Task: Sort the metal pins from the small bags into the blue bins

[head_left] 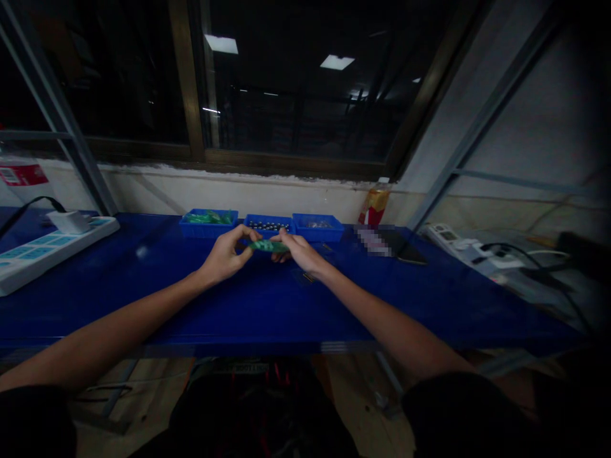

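Both arms reach out over a blue table (143, 286). My left hand (228, 253) and my right hand (296, 249) meet over the table's middle and pinch the two ends of a small green piece (268, 245) between them. Just behind the hands stand three low blue trays: the left tray (206, 224) has green pieces in it, the middle tray (268, 224) has small shiny balls, and the right tray (319, 226) has small pale parts I cannot make out.
A white power strip (42, 249) with a plugged adapter lies at the left. A yellow-red packet (375, 206) and a dark flat device (405, 250) are at the right, with another power strip (458, 244) and cables beyond. A small dark part (306, 277) lies near my right wrist.
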Available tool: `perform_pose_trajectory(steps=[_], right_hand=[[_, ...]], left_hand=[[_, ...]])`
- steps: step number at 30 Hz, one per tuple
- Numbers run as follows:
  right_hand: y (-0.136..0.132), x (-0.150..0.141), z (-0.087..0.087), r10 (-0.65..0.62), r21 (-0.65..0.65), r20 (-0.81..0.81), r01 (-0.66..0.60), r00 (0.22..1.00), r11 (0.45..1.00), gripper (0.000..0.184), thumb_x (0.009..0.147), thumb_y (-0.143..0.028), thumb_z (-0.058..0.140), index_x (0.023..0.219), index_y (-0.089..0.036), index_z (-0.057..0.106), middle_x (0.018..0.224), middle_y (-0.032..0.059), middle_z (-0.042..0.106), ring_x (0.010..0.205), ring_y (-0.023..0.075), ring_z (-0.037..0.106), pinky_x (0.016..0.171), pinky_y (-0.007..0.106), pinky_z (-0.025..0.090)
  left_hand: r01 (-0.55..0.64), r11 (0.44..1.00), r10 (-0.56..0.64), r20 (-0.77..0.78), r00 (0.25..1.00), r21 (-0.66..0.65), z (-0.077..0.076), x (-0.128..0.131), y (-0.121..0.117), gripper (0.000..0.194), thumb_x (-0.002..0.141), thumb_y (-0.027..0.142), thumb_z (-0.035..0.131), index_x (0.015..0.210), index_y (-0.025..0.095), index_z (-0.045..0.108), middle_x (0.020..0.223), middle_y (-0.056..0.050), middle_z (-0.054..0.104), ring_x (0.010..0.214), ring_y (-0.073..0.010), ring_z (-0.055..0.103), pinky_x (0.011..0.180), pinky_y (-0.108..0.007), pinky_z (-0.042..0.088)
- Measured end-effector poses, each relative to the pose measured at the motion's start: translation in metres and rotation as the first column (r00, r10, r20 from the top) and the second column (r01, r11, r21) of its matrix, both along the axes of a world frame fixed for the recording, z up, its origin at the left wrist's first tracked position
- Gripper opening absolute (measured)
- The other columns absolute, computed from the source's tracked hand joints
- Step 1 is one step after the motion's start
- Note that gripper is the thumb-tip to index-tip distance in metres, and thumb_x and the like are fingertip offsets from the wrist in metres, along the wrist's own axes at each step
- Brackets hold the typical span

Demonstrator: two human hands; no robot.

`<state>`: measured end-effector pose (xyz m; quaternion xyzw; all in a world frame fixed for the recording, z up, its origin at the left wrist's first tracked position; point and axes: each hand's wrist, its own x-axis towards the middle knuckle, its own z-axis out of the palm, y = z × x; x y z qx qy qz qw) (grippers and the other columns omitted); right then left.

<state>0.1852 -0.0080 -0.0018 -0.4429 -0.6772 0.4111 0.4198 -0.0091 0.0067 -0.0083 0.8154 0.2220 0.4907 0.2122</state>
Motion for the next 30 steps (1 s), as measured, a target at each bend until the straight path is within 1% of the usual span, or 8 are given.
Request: perform_pose_trajectory(steps=[3, 5, 10, 13, 18, 23, 27, 30], right_hand=[[-0.016, -0.017, 0.003, 0.188, 0.03, -0.144, -0.186, 0.972, 0.982, 0.03, 0.074, -0.041, 0.058, 0.094, -0.018, 0.06, 0.079, 0.0021, 0.062, 0.073, 0.0133, 0.056, 0.066, 0.027, 0.044], [-0.025, -0.017, 0.009, 0.24, 0.043, -0.212, -0.236, 0.947, 0.971, 0.036, 0.068, -0.031, 0.065, 0.101, -0.019, 0.057, 0.087, 0.0014, 0.061, 0.077, 0.0125, 0.055, 0.071, 0.027, 0.044], [-0.025, -0.01, 0.009, 0.148, 0.089, -0.115, -0.138, 0.982, 0.986, 0.032, 0.067, -0.029, 0.063, 0.095, -0.019, 0.049, 0.073, -0.0021, 0.053, 0.064, 0.0099, 0.05, 0.061, 0.026, 0.041], [-0.019, -0.008, 0.002, -0.018, 0.28, 0.107, -0.013, 0.994, 0.96, 0.021, 0.068, -0.028, 0.06, 0.083, -0.019, 0.047, 0.068, -0.0033, 0.048, 0.06, 0.0103, 0.046, 0.057, 0.025, 0.038], [-0.013, -0.002, -0.003, -0.274, 0.562, 0.33, 0.045, 0.903, 0.826, 0.012, 0.069, -0.021, 0.055, 0.07, -0.02, 0.044, 0.065, -0.0032, 0.048, 0.059, 0.011, 0.044, 0.059, 0.025, 0.034], [-0.012, 0.001, -0.003, -0.274, 0.639, 0.35, -0.014, 0.896, 0.769, 0.023, 0.071, -0.017, 0.052, 0.059, -0.02, 0.033, 0.067, -0.0015, 0.046, 0.064, 0.0118, 0.043, 0.061, 0.025, 0.035], [-0.015, -0.003, -0.006, -0.156, 0.626, 0.42, -0.16, 0.894, 0.764, 0.025, 0.071, -0.014, 0.053, 0.059, -0.02, 0.033, 0.074, -0.0001, 0.046, 0.071, 0.0126, 0.045, 0.065, 0.026, 0.036], [-0.019, -0.007, -0.008, -0.081, 0.559, 0.524, -0.271, 0.848, 0.784, 0.024, 0.071, -0.018, 0.057, 0.06, -0.02, 0.036, 0.074, -0.001, 0.044, 0.07, 0.0123, 0.044, 0.066, 0.025, 0.037]], left_hand=[[0.074, 0.985, -0.067, -0.053, 0.996, 0.155, 0.009, 0.005, -0.02, 0.009, 0.073, 0.008, 0.049, 0.078, 0.016, 0.049, 0.093, -0.008, 0.06, 0.088, -0.0163, 0.057, 0.072, -0.028, 0.046], [0.045, 0.97, -0.034, -0.049, 0.998, 0.239, 0.014, 0.005, -0.027, 0.01, 0.074, 0.006, 0.048, 0.073, 0.016, 0.049, 0.093, -0.007, 0.06, 0.088, -0.0159, 0.057, 0.076, -0.03, 0.045], [-0.093, 0.952, 0.107, -0.032, 0.994, 0.291, 0.016, 0.004, -0.025, 0.015, 0.073, 0.003, 0.046, 0.069, 0.016, 0.053, 0.094, -0.006, 0.057, 0.091, -0.0162, 0.055, 0.08, -0.032, 0.043], [-0.123, 0.964, 0.139, -0.056, 0.989, 0.236, 0.013, 0.002, -0.018, 0.018, 0.074, 0.004, 0.044, 0.067, 0.016, 0.054, 0.086, -0.004, 0.056, 0.085, -0.0157, 0.055, 0.077, -0.03, 0.043], [-0.106, 0.993, 0.112, -0.179, 0.977, 0.043, 0.01, 0.001, -0.012, 0.011, 0.078, 0.016, 0.046, 0.077, 0.016, 0.057, 0.081, -0.003, 0.059, 0.077, -0.0162, 0.057, 0.066, -0.027, 0.044], [0.016, 0.984, -0.09, -0.411, 0.907, -0.18, 0.003, 0.006, -0.015, 0.031, 0.083, 0.04, 0.045, 0.092, 0.014, 0.059, 0.077, -0.004, 0.063, 0.07, -0.0166, 0.059, 0.061, -0.026, 0.044], [-0.033, 0.973, -0.063, -0.401, 0.914, -0.226, 0.0, 0.007, -0.012, 0.049, 0.09, 0.043, 0.025, 0.079, 0.014, 0.061, 0.072, -0.005, 0.063, 0.068, -0.0162, 0.059, 0.065, -0.027, 0.043], [-0.083, 0.971, -0.026, -0.445, 0.895, -0.223, 0.0, 0.004, -0.007, 0.044, 0.088, 0.041, 0.03, 0.073, 0.014, 0.062, 0.069, -0.003, 0.063, 0.066, -0.0161, 0.058, 0.064, -0.027, 0.041]])
